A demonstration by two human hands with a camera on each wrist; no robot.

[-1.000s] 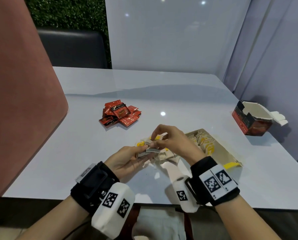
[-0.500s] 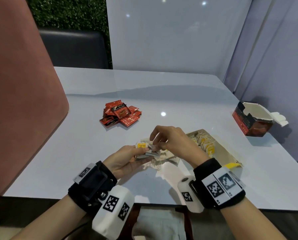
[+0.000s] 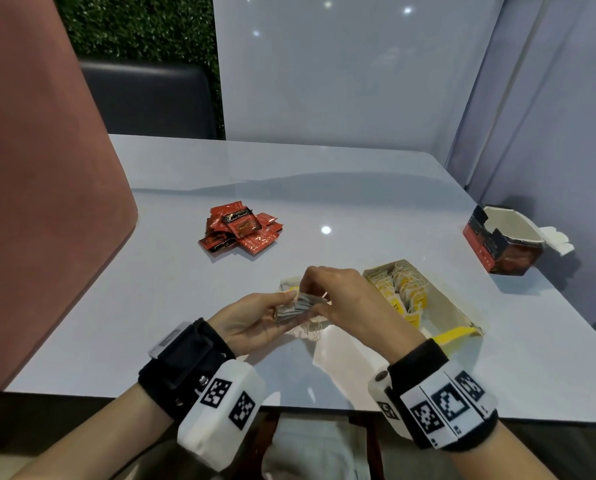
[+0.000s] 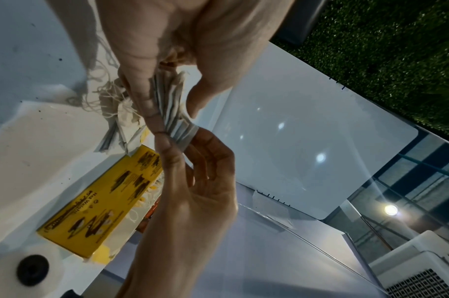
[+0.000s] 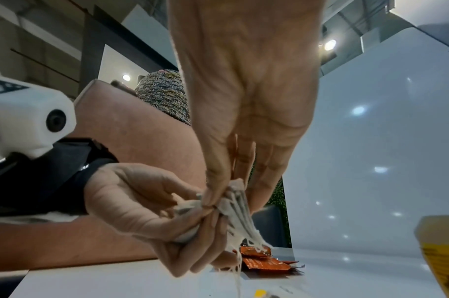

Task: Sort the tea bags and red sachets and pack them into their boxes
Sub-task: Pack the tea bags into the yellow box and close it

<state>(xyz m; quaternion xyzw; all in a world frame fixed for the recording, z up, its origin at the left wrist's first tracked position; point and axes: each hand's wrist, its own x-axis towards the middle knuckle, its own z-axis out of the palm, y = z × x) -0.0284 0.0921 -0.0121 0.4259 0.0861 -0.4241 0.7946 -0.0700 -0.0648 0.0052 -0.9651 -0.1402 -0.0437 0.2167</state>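
A small stack of pale tea bags (image 3: 294, 306) is held between both hands just above the table's front middle. My left hand (image 3: 255, 318) grips the stack from below, thumb and fingers curled round it (image 4: 167, 108). My right hand (image 3: 327, 292) pinches the same stack (image 5: 231, 207) from above, strings dangling down. More tea bags (image 3: 291, 284) lie on the table under the hands. The open yellow tea box (image 3: 445, 306) with a row of tagged bags stands just right of my right hand. Red sachets (image 3: 241, 232) are piled further back on the left. The red box (image 3: 497, 244) sits open at the right edge.
The white table (image 3: 358, 202) is bordered by a pink padded seat back (image 3: 40, 202) on the left and a glossy wall panel behind. A dark chair (image 3: 144, 98) stands beyond the far edge. Bare tabletop lies between the sachet pile and the red box.
Both hands stayed together on the tea bag stack. My right hand's fingers shifted slightly on top of it and the yellow tags once visible are now covered.
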